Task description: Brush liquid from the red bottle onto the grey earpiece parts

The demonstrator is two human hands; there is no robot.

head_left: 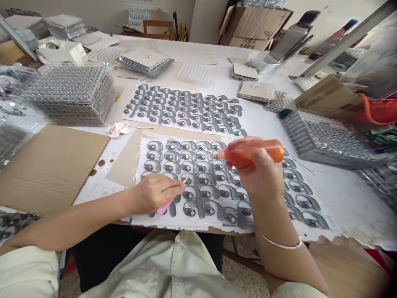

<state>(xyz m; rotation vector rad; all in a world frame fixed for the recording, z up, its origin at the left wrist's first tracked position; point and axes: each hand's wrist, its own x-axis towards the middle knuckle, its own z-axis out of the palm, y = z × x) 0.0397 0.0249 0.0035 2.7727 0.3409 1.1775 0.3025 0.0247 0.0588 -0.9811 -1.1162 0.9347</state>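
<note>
My right hand (259,165) is wrapped round an orange squeeze bottle (269,150), tilted nearly level with its thin nozzle pointing left. The nozzle tip is over rows of grey hook-shaped plastic parts (203,167), each with a small round metallic piece at one end. My left hand (156,192) pinches a slim pink tool (165,207) with a pale yellow tip, low over the same rows. Most of the tool is hidden by my fingers. The parts lie on a white sheet on the table, and my forearms cover some of them.
Farther back lies a second group of grey parts (182,107). Stacks of clear trays stand at left (71,91) and right (331,138). Flat cardboard (52,165) covers the left side. A crumpled tissue (118,129) and a cotton swab (147,128) lie between.
</note>
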